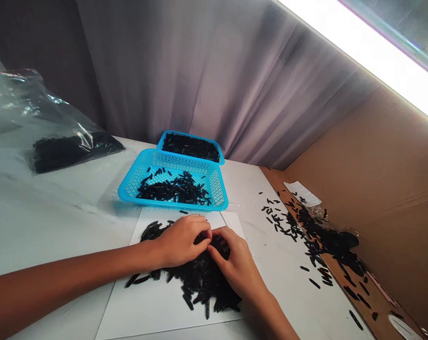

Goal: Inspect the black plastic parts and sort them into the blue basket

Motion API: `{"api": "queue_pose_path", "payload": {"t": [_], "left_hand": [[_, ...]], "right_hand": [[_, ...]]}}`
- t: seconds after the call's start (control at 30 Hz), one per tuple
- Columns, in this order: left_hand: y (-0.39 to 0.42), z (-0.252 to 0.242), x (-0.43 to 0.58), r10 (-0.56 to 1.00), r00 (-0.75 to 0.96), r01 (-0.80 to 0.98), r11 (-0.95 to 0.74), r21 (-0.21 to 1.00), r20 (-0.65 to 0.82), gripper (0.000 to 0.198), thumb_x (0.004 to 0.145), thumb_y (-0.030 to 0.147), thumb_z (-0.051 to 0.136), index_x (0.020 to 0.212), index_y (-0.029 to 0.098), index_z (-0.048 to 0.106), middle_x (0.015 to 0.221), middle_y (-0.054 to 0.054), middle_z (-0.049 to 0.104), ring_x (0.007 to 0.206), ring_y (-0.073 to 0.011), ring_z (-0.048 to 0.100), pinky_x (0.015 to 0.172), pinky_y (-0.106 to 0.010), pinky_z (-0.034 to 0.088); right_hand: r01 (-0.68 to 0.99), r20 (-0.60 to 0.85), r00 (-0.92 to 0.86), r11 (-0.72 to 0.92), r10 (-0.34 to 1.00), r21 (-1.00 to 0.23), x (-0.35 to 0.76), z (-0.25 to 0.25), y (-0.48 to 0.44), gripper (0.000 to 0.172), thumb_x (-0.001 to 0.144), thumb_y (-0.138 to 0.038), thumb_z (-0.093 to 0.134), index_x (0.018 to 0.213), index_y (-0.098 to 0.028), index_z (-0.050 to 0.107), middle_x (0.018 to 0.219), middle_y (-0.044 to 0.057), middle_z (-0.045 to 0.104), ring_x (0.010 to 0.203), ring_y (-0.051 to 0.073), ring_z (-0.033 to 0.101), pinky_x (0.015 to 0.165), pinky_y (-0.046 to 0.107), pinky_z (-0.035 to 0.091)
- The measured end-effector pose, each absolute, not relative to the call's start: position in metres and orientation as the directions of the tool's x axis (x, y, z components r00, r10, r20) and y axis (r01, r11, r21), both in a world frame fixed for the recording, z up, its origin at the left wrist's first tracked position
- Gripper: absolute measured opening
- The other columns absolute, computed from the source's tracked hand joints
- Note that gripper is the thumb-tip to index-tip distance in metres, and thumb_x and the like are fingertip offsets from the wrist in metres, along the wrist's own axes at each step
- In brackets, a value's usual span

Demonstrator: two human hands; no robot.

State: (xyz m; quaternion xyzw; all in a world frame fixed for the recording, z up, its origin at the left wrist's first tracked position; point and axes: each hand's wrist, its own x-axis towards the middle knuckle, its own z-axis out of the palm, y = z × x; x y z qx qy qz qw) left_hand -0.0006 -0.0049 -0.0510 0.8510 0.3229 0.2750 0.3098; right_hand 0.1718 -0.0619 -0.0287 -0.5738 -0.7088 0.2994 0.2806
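Observation:
A heap of small black plastic sticks [199, 278] lies on a white sheet [157, 307] in front of me. My left hand [181, 241] rests on top of the heap, fingers curled and pinched at the tips. My right hand [235, 264] meets it from the right, fingers also bent and pinched into the sticks. The fingertips of both hands touch at the heap's upper middle. What each pinch holds is too small to make out.
A blue mesh basket [132, 182] holding black sticks stands just beyond the sheet, a second blue basket [219, 151] behind it. A clear bag [58, 141] of sticks lies far left. Loose sticks [316, 236] scatter rightward to a cardboard wall [383, 189].

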Motion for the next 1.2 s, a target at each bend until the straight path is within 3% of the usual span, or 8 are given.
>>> {"api": "queue_pose_path", "payload": {"t": [0.43, 0.6, 0.7, 0.83, 1.03, 1.2], "left_hand": [[-0.0054, -0.05, -0.0005, 0.706, 0.654, 0.378, -0.615, 0.692, 0.271, 0.007, 0.085, 0.012, 0.06, 0.082, 0.017, 0.064, 0.085, -0.002, 0.065, 0.082, -0.0182, 0.06, 0.077, -0.031, 0.044], [-0.0077, -0.0479, -0.0015, 0.678, 0.68, 0.351, -0.634, 0.689, 0.278, 0.004, 0.084, 0.016, 0.062, 0.087, 0.018, 0.064, 0.087, -0.001, 0.065, 0.085, -0.0194, 0.06, 0.079, -0.032, 0.045], [-0.0088, -0.0465, -0.0025, 0.66, 0.695, 0.32, -0.64, 0.698, 0.287, 0.017, 0.08, 0.013, 0.063, 0.096, 0.019, 0.064, 0.095, -0.002, 0.065, 0.09, -0.0201, 0.061, 0.082, -0.032, 0.046], [-0.009, -0.0439, -0.0028, 0.673, 0.68, 0.294, -0.614, 0.732, 0.292, 0.022, 0.08, 0.009, 0.064, 0.1, 0.02, 0.064, 0.098, -0.001, 0.065, 0.09, -0.0188, 0.061, 0.082, -0.03, 0.047], [-0.0089, -0.0424, -0.0025, 0.755, 0.572, 0.226, -0.52, 0.824, 0.319, 0.005, 0.086, 0.014, 0.068, 0.087, 0.018, 0.068, 0.085, 0.001, 0.067, 0.08, -0.0152, 0.062, 0.074, -0.027, 0.047], [-0.0088, -0.0443, -0.0021, 0.801, 0.487, 0.132, -0.461, 0.877, 0.348, 0.005, 0.085, 0.013, 0.068, 0.086, 0.017, 0.07, 0.086, 0.0, 0.071, 0.079, -0.0144, 0.065, 0.075, -0.026, 0.049]], "right_hand": [[0.667, 0.058, -0.207, 0.185, 0.977, -0.722, 0.1714, -0.0296, -0.0628, 0.014, 0.086, -0.011, 0.058, 0.095, -0.02, 0.063, 0.096, 0.005, 0.066, 0.091, 0.022, 0.06, 0.078, 0.033, 0.045], [0.657, 0.046, -0.179, 0.154, 0.983, -0.738, 0.1739, -0.0308, -0.0612, 0.014, 0.084, -0.009, 0.057, 0.089, -0.02, 0.064, 0.087, 0.003, 0.067, 0.079, 0.02, 0.061, 0.071, 0.031, 0.045], [0.629, 0.034, -0.115, 0.099, 0.993, -0.771, 0.1758, -0.0323, -0.0607, 0.014, 0.082, -0.01, 0.058, 0.088, -0.02, 0.066, 0.083, 0.002, 0.068, 0.073, 0.018, 0.06, 0.067, 0.03, 0.046], [0.493, 0.032, -0.064, 0.059, 0.997, -0.868, 0.1761, -0.0326, -0.0607, 0.007, 0.085, -0.02, 0.063, 0.09, -0.019, 0.067, 0.086, 0.004, 0.071, 0.073, 0.019, 0.064, 0.067, 0.03, 0.049], [0.178, -0.018, -0.032, -0.012, 0.999, -0.984, 0.1756, -0.0311, -0.0608, 0.021, 0.084, -0.037, 0.07, 0.092, -0.018, 0.069, 0.094, 0.008, 0.073, 0.088, 0.024, 0.069, 0.077, 0.033, 0.053], [0.174, -0.024, -0.059, -0.014, 0.998, -0.985, 0.1769, -0.0294, -0.0593, 0.023, 0.085, -0.038, 0.07, 0.098, -0.019, 0.069, 0.099, 0.008, 0.073, 0.092, 0.023, 0.067, 0.08, 0.032, 0.052]]}}
